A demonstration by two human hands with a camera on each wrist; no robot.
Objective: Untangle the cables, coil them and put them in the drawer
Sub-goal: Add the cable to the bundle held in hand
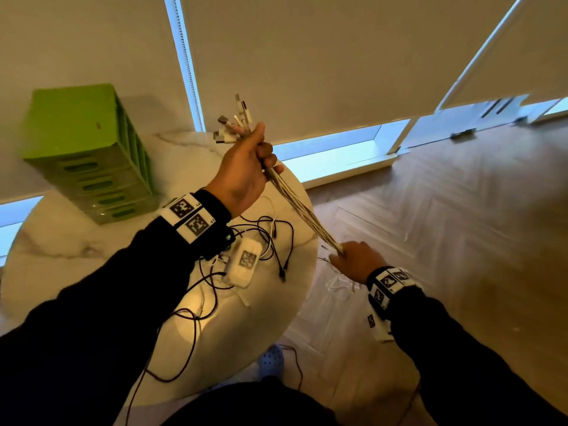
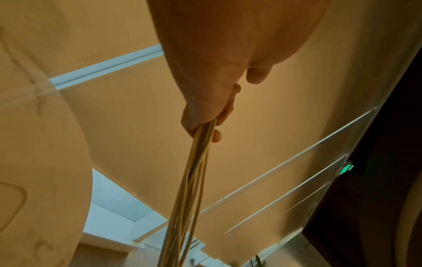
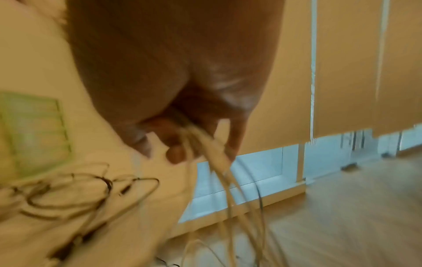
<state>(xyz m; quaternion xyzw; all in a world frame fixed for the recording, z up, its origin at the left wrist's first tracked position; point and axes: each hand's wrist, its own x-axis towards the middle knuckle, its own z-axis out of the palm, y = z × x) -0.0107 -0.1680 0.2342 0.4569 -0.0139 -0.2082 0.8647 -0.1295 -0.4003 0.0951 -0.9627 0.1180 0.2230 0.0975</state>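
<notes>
A bundle of several white cables (image 1: 295,201) is stretched taut between my hands, beyond the table's right edge. My left hand (image 1: 261,152) is raised and grips the bundle just below its plug ends (image 1: 236,124), which fan out above the fist. My right hand (image 1: 341,253), lower and to the right, grips the same bundle; loose white tails (image 1: 338,287) hang below it. In the left wrist view my left hand (image 2: 205,124) is curled round the white cables (image 2: 194,180). The blurred right wrist view shows my right hand (image 3: 189,140) round the strands (image 3: 226,173). Tangled black cables (image 1: 270,238) lie on the table.
A green drawer unit (image 1: 86,155) stands at the back left of the round marble table (image 1: 76,256), its drawers closed. A white box with a printed marker (image 1: 246,262) sits among the black cables. Wooden floor (image 1: 445,226) lies to the right, and roller blinds cover the windows behind.
</notes>
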